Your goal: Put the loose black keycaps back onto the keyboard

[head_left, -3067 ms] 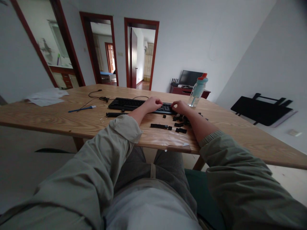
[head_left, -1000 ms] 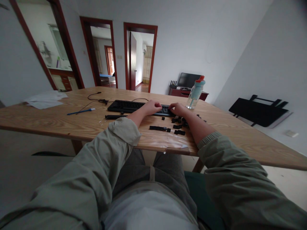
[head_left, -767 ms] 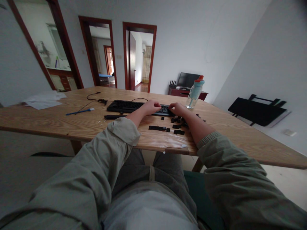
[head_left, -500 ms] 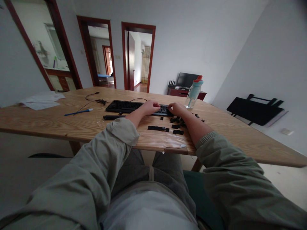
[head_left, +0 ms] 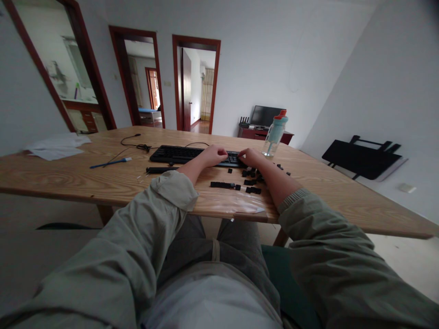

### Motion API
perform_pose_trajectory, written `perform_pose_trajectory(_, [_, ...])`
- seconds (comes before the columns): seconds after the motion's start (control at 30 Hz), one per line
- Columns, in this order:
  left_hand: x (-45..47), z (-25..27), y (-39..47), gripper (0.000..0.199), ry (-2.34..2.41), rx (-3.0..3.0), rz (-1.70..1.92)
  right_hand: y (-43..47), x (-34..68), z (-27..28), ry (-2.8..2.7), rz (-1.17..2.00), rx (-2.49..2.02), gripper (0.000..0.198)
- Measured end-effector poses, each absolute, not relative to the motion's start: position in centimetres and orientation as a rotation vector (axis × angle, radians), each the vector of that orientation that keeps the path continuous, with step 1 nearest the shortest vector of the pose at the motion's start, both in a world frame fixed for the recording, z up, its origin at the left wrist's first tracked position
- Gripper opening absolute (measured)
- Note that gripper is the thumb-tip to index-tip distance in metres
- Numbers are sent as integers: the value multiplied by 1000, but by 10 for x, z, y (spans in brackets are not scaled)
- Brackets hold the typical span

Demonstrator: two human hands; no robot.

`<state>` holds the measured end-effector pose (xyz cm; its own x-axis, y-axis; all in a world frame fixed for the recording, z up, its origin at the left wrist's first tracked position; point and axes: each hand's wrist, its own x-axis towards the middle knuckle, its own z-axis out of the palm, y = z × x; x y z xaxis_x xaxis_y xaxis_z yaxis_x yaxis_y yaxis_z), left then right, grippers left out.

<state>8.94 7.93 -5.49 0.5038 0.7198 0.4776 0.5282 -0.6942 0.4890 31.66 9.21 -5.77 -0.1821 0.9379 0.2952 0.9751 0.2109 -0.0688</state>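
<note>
A black keyboard [head_left: 174, 154] lies on the wooden table, its right part between my two hands. My left hand [head_left: 213, 156] is over its right half, with fingers curled together; whatever they pinch is too small to tell. My right hand [head_left: 251, 158] bends down at the keyboard's right end, fingertips drawn together on or beside the number keys and partly hidden. Loose black keycaps [head_left: 252, 190] lie in front of the right hand, some behind its forearm. A row of keycaps [head_left: 221, 185] sits nearer the table edge, and a single keycap [head_left: 229, 171] lies just below the keyboard.
A clear bottle [head_left: 273, 137] with a red and teal lid stands behind my right hand. To the left are a blue brush [head_left: 109, 163], a coiled cable [head_left: 142, 147], white paper [head_left: 56, 147] and a black stick-like object [head_left: 161, 170]. Clear plastic [head_left: 236, 204] lies at the front edge.
Both hands stay at the keyboard with almost the same pose. The whole view has shifted slightly; no object has visibly moved on the table.
</note>
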Motion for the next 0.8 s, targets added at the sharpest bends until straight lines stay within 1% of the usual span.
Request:
perform_pose_trajectory(0.4, [89, -53, 77, 26, 1058, 2481, 944, 92, 315, -58, -2146, -1, -1913, 43])
perform_pose_trajectory(0.67, [88, -58, 84, 30, 1052, 2510, 915, 90, 314, -56, -2178, -9, -1922, 47])
perform_pose_trajectory(0.8, [89, -58, 81, 27, 1075, 2479, 912, 91, 314, -58, -2159, -50, -1921, 46])
